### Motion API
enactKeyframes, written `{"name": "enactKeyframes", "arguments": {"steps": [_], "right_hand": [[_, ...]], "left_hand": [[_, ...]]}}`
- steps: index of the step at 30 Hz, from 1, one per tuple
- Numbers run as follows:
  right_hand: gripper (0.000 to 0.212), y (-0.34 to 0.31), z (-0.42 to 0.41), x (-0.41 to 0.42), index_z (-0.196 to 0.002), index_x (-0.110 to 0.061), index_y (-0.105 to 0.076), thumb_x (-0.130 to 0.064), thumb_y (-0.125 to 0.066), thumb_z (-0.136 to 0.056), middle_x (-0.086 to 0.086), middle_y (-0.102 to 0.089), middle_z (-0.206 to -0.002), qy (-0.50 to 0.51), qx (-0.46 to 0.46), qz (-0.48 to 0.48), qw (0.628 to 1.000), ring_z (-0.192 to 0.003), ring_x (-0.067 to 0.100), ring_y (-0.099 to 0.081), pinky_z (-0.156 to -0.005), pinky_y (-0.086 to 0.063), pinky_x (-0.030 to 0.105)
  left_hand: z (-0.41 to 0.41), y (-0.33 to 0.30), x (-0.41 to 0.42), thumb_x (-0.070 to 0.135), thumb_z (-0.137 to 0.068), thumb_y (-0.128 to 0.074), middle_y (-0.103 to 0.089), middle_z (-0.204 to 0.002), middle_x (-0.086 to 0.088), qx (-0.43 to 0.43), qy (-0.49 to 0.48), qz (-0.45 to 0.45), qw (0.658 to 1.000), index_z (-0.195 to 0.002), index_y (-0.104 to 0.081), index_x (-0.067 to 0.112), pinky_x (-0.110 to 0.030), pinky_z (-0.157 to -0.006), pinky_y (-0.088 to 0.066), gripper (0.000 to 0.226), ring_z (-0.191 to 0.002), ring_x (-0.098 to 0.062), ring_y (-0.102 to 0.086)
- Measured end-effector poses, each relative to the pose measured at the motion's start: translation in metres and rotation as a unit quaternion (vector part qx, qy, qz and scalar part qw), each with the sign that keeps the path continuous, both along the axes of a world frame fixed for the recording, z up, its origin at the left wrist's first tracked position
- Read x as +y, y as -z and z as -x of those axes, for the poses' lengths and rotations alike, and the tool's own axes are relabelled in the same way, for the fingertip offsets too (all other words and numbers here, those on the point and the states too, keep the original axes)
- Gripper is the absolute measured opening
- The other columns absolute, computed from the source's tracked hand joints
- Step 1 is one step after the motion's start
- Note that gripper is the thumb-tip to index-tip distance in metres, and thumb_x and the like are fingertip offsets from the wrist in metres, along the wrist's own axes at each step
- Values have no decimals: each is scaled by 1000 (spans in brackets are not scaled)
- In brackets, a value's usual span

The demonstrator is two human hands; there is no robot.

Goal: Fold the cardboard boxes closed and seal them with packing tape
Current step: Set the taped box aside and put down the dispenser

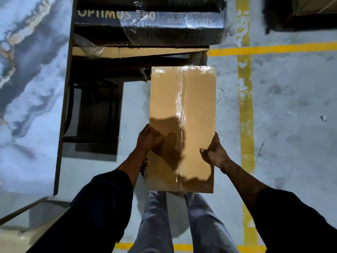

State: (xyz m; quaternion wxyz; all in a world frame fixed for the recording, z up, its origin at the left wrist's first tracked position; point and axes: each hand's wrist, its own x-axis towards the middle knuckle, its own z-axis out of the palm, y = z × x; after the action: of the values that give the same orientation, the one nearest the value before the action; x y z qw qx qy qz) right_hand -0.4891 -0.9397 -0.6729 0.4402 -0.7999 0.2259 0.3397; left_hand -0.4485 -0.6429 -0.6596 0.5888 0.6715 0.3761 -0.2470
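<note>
Two hands carry one cardboard box point(182, 125) in the air above the grey floor point(291, 106), over the person's legs. Box long axis runs 12 to 6 o'clock, away from the body. Clear packing tape point(181, 110) lies along the centre seam, wrinkled, and wraps over the far edge at 12; flaps closed. Left hand point(147, 137) grips the 9 o'clock long edge, thumb over the top face. Right hand point(214, 152) grips the 3 o'clock edge, slightly nearer the body, thumb also on top. Both hold the near half, so the far end overhangs. At 12 o'clock, just beyond the far end: a low frame point(91, 110) and a black carton point(149, 19) wrapped in film. Judgement: this box looks sealed on this face; next comes setting it down, likely forward.
</note>
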Motion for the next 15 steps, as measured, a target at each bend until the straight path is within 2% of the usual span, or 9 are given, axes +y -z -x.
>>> {"name": "enactKeyframes", "arguments": {"steps": [3, 5, 6, 8, 9, 10, 12, 14, 15], "right_hand": [[87, -3, -5, 2, -154, -22, -18, -19, -75, -88, -1, -51, -137, -36, 17, 7, 999, -127, 28, -55, -101, -47, 37], [95, -8, -7, 5, -160, -17, -8, -19, -75, -93, 1, -46, -144, -26, 48, 16, 998, -132, 26, -49, -105, -42, 34], [101, -12, -8, 7, -163, -16, -3, -21, -75, -93, 6, -43, -151, -14, 47, 34, 998, -135, 30, -48, -108, -42, 37], [104, -22, -9, 9, -164, -11, -1, -23, -75, -92, 19, -36, -159, -15, 8, 108, 994, -139, 42, -45, -110, -44, 45], [100, -33, -8, 12, -164, -8, -6, -22, -73, -92, 24, -35, -157, -21, -11, 139, 990, -138, 46, -44, -109, -44, 48], [93, -40, -6, 14, -163, -6, -14, -22, -71, -92, 27, -38, -154, -22, -29, 152, 988, -136, 48, -45, -109, -45, 50], [76, -64, -4, 21, -155, -6, -37, -27, -69, -90, 27, -52, -144, -46, -50, 135, 989, -129, 46, -53, -106, -48, 51], [59, -89, -1, 33, -131, -8, -63, -40, -63, -82, 16, -69, -128, -71, -66, 76, 992, -120, 34, -65, -102, -53, 43], [46, -105, 2, 44, -118, -10, -71, -38, -64, -82, 10, -74, -120, -94, -71, 60, 991, -115, 26, -69, -99, -53, 34]], "left_hand": [[-5, -3, -5, 4, -94, -63, -73, -78, 6, 17, -28, 6, 999, -82, -62, 9, -35, -91, -49, 13, -84, -12, -69], [-5, -12, -10, 11, -92, -68, -68, -93, 2, 21, 10, -15, 1000, -99, -63, 14, -32, -87, -47, 10, -99, -21, -65], [-3, -19, -12, 13, -92, -70, -64, -106, 1, 33, 25, -18, 999, -119, -62, 17, -31, -87, -46, 28, -108, -22, -60], [0, -31, -13, 25, -87, -77, -53, -132, -4, 58, 12, -24, 998, -157, -40, 16, -34, -99, -46, 80, -123, -21, -53], [3, -38, -10, 36, -77, -79, -51, -142, -6, 53, 2, -22, 998, -161, -34, 17, -40, -107, -47, 97, -129, -25, -54], [7, -45, -6, 44, -67, -79, -51, -148, -8, 44, 1, -32, 998, -159, -39, 18, -47, -111, -48, 104, -131, -29, -57], [20, -51, 8, 44, -66, -80, -63, -141, -12, 19, 44, -67, 997, -144, -60, 14, -50, -110, -50, 86, -126, -30, -63], [31, -96, 12, 19, -86, -78, -75, -117, -17, -10, 66, -66, 996, -121, -73, 4, -49, -104, -53, 39, -110, -33, -71], [40, -117, 15, 3, -94, -72, -77, -102, -17, -37, 50, -48, 997, -115, -73, -3, -47, -97, -56, 22, -98, -32, -74]]}}
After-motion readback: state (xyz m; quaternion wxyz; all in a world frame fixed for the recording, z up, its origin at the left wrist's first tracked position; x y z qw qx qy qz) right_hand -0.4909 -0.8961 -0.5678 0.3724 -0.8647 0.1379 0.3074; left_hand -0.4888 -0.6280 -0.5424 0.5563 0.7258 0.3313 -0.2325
